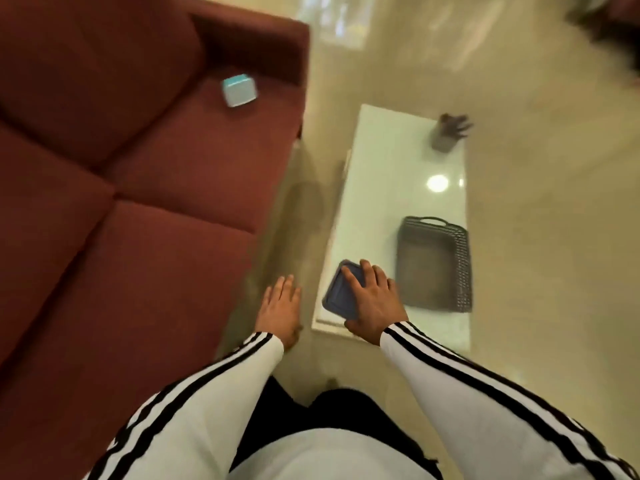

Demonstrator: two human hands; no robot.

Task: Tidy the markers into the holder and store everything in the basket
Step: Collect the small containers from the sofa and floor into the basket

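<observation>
Fingers of our right hand (pixel 372 299) lie spread on blue lidded box (pixel 341 289), not yet gripping; we'd pinch both edges w/ thumb, lift level into grey basket (pixel 462 268) just beside, left hand (pixel 280 306) open, empty.

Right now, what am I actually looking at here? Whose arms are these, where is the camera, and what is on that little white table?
There is no machine here. The camera is worn on a person's head and looks down, so you see their own arms in white sleeves with black stripes.

The right hand rests flat on a dark blue flat case lying at the near end of the white table; whether it grips it is unclear. The left hand is open and empty, hanging over the floor between the table and the red sofa.

Beside the case stands a grey basket, which looks empty. At the far end stands a grey holder with dark things sticking out, probably markers, but the picture is blurred. A small light blue box sits on the sofa.
</observation>
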